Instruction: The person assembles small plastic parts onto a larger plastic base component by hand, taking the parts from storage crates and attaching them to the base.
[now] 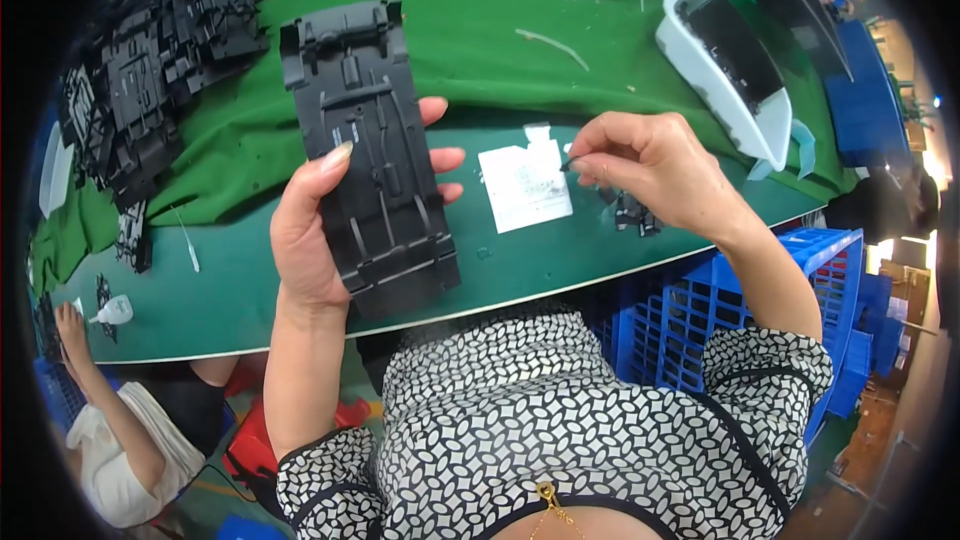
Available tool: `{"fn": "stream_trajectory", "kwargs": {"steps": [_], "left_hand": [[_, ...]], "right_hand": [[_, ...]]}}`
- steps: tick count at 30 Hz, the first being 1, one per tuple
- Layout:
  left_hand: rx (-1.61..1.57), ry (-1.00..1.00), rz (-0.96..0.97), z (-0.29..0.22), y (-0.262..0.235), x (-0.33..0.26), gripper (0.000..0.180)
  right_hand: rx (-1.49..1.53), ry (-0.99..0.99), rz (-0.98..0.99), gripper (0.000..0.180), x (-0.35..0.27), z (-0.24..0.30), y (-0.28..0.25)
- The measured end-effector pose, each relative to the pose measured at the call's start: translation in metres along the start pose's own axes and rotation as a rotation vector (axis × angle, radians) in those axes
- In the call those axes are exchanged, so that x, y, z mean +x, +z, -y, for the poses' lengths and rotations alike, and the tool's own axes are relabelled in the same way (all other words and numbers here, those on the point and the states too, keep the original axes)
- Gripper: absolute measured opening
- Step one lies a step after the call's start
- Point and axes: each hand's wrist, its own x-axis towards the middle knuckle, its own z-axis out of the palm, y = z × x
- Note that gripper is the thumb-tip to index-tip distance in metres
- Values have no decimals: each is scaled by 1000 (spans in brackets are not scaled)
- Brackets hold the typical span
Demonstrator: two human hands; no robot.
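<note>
Tilted up off the table, a long black plastic chassis plate (378,150) with moulded ribs and raised tubes rests in my left hand (312,205). The thumb presses on its face and the fingertips curl round its far edge. My right hand (655,165) pinches a small dark part between thumb and fingers; its exact kind is too small to make out. That pinch sits at the right edge of a white paper sheet (525,190) lying on the table. Beside the sheet, partly under my right hand, lie several small black plastic pieces (632,215).
Black plastic parts (150,80) are heaped on the green cloth (460,40) at far left. A white tray (680,60) holding black parts stands at the right. Below the table edge is a blue crate (680,325). At the left, another person's hand (72,330) is near a small white bottle (115,310).
</note>
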Motion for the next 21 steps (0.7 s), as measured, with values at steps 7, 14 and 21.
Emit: {"fn": "stream_trajectory", "kwargs": {"steps": [7, 14, 21], "left_hand": [[5, 27, 106, -2, -10, -1, 60], [-26, 29, 97, 0, -8, -1, 60], [-2, 44, 50, 0, -3, -1, 59]], "right_hand": [[-274, -367, -34, 8, 10, 2, 21], [-441, -499, -87, 8, 21, -9, 33], [-529, -696, -180, 10, 18, -14, 37]]}}
